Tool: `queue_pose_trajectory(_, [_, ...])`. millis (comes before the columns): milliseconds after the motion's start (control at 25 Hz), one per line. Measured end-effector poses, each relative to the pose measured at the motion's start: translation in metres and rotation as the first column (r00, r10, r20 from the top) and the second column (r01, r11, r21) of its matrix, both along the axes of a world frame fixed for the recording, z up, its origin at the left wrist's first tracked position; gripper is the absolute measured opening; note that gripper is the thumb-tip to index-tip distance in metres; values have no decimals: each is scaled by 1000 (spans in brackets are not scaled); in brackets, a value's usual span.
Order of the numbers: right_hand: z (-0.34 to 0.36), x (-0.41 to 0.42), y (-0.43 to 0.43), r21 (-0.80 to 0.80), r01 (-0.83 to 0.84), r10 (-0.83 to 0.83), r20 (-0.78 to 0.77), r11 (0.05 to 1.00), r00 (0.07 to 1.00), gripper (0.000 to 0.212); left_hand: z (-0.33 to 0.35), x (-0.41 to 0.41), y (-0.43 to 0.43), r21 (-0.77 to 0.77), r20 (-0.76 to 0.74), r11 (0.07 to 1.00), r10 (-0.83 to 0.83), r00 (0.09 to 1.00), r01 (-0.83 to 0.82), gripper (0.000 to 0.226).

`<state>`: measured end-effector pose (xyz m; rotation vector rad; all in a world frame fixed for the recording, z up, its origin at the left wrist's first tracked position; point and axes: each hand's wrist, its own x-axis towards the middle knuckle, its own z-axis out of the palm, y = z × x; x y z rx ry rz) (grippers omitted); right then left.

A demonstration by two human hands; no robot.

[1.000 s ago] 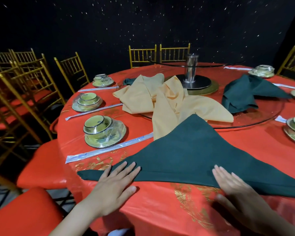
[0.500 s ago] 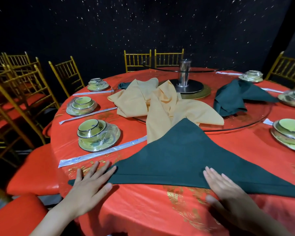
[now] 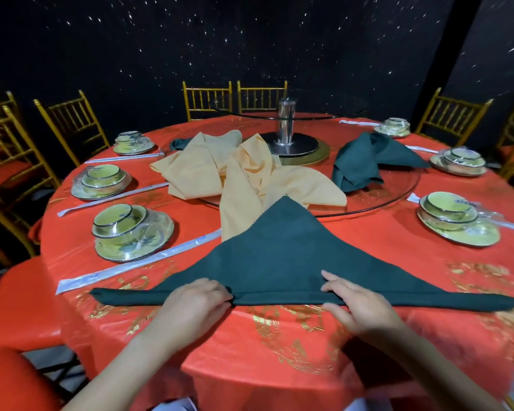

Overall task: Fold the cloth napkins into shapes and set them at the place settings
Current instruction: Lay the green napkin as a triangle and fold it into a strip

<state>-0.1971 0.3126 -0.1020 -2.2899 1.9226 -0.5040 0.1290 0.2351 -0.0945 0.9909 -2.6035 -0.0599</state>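
Observation:
A dark green napkin lies flat on the red tablecloth as a wide triangle, apex pointing away from me. Its near long edge is turned up into a narrow folded band. My left hand pinches that band left of centre with curled fingers. My right hand pinches the band right of centre, thumb under and fingers on top. Loose yellow napkins are heaped beyond the apex, and another crumpled green napkin lies on the glass turntable.
Wrapped bowl-and-plate settings stand around the rim: one at near left, one at near right, others farther back. Wrapped chopsticks lie left of the napkin. A steel turntable post rises mid-table. Gold chairs ring the table.
Both hands lay flat on the napkin's near edge before. Now they have come closer together, curled, and turned the near edge up into a narrow band. My view shifted left and slightly back.

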Motion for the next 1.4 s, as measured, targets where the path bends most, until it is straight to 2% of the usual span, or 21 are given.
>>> queue_pose_trajectory(40, [4, 1, 1, -24, 30, -30, 7, 999, 1000, 44, 2, -1, 0, 15, -23, 1000, 0, 1000, 0, 28])
queue_pose_trajectory(160, [-2, -7, 1, -152, -56, 57, -2, 987, 998, 26, 7, 1, 3, 46, -45, 998, -37, 998, 39, 26])
queue_pose_trajectory(200, [-1, -8, 1, -125, -57, 59, 15, 991, 998, 24, 8, 2, 3, 58, -50, 998, -35, 998, 38, 26])
queue_pose_trajectory(360, [-1, -14, -5, -42, -12, 15, 67, 999, 998, 39, 6, 1, -2, 227, -111, 971, 98, 989, -70, 18])
queue_pose_trajectory(440, [2, -16, -12, -58, 42, -41, 14, 997, 999, 44, 7, -4, -7, 237, -57, 961, 162, 985, -144, 23])
queue_pose_trajectory(600, [8, -19, -14, -19, 102, -102, -9, 995, 995, 22, 16, -11, -15, 193, 122, 955, 204, 971, -225, 41])
queue_pose_trajectory(800, [12, -15, -14, 59, 131, -130, -23, 990, 991, 25, 22, -92, 17, 155, 27, 986, -58, 998, 53, 51])
queue_pose_trajectory(920, [11, -14, -12, 22, 159, -158, -45, 987, 986, 38, 9, -136, 45, 177, 127, 983, -76, 989, 53, 84])
queue_pose_trajectory(1000, [5, -9, -8, -85, 148, -154, -67, 985, 986, 41, -1, -146, 52, 158, 189, 987, -32, 981, 2, 92])
queue_pose_trajectory(1080, [2, 1, -2, -141, 87, -100, -87, 986, 991, 43, -7, -147, 53, 122, 189, 992, -9, 982, -14, 93])
queue_pose_trajectory(1240, [-6, 9, 15, 62, 19, -11, -124, 998, 992, 85, -12, -143, 54, 120, 167, 993, -21, 986, 1, 91])
queue_pose_trajectory(1400, [-5, -11, 26, 131, 45, -24, -158, 990, 987, 85, -12, -141, 55, 125, 163, 992, -9, 987, -12, 91])
